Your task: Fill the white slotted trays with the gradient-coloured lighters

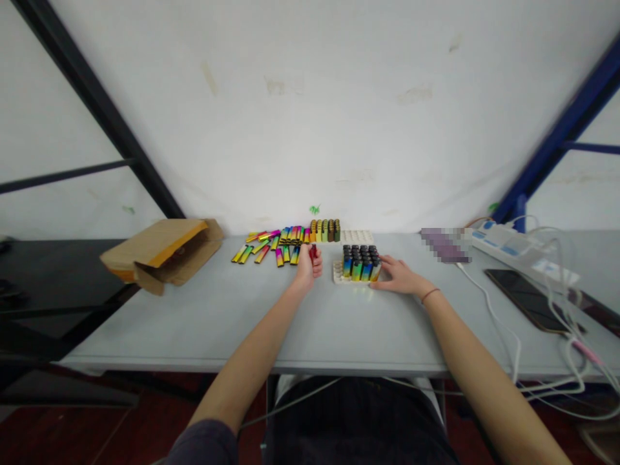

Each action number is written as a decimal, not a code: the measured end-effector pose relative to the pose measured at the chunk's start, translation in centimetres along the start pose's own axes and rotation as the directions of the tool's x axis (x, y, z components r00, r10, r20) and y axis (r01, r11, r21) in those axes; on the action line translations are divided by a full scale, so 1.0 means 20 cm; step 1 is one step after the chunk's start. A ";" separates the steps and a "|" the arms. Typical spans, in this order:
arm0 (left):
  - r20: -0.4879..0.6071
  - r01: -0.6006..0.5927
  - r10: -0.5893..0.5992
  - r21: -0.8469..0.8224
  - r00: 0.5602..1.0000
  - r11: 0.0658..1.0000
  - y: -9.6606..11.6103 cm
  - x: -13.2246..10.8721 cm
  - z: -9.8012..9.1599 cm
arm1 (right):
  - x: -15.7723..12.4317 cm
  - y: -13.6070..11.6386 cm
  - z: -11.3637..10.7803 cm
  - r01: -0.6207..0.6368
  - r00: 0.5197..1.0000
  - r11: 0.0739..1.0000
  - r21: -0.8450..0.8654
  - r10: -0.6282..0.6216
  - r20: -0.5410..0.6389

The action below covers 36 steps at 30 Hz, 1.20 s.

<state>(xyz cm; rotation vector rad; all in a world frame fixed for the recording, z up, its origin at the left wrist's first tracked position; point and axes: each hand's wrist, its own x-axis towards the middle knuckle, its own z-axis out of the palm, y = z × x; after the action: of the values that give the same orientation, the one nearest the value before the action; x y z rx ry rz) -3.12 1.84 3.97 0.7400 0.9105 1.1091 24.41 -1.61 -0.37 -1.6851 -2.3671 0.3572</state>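
The left hand [306, 266] is closed around a small red lighter [313, 252], of which only the top shows above the fingers. It is probably light and rigid, with a smooth, glossy casing that could slip. A pinch across the flat sides at mid-body, thumb against fingers, looks the surest hold, and the capped end is best left free.

The lighter is held just above the surface [242, 323]. It lies between the loose lighters [271, 247], fanned out to the left, and the tray [338, 276] just beside it on the right. The tray is packed with upright black-capped lighters [361, 261].

The right hand [400, 274] lies flat and relaxed, grasping nothing, with its fingertips against the tray's right edge. Behind stands a rear tray [357, 236], part-filled, and a cardboard box [155, 255] lies well apart on the left.
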 end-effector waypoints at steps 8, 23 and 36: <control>-0.012 -0.003 0.003 -0.009 1.000 1.000 -0.01 0.00 -0.01 | 0.00 0.00 0.01 -0.014 1.000 1.000 0.021 0.014 0.000; -0.115 -0.099 0.100 0.013 0.988 0.995 0.01 -0.05 -0.03 | -0.09 -0.12 0.01 -0.043 0.999 0.999 0.006 0.043 0.014; -0.004 -0.487 0.534 0.402 0.846 0.775 -0.06 -0.06 -0.05 | -0.09 -0.09 0.04 -0.037 0.999 0.999 0.020 0.037 -0.006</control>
<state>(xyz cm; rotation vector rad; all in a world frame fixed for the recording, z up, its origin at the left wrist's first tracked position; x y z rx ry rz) -3.74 0.39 2.75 1.3213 1.0785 1.4840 23.18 -3.95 -0.69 -1.7201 -2.3230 0.3793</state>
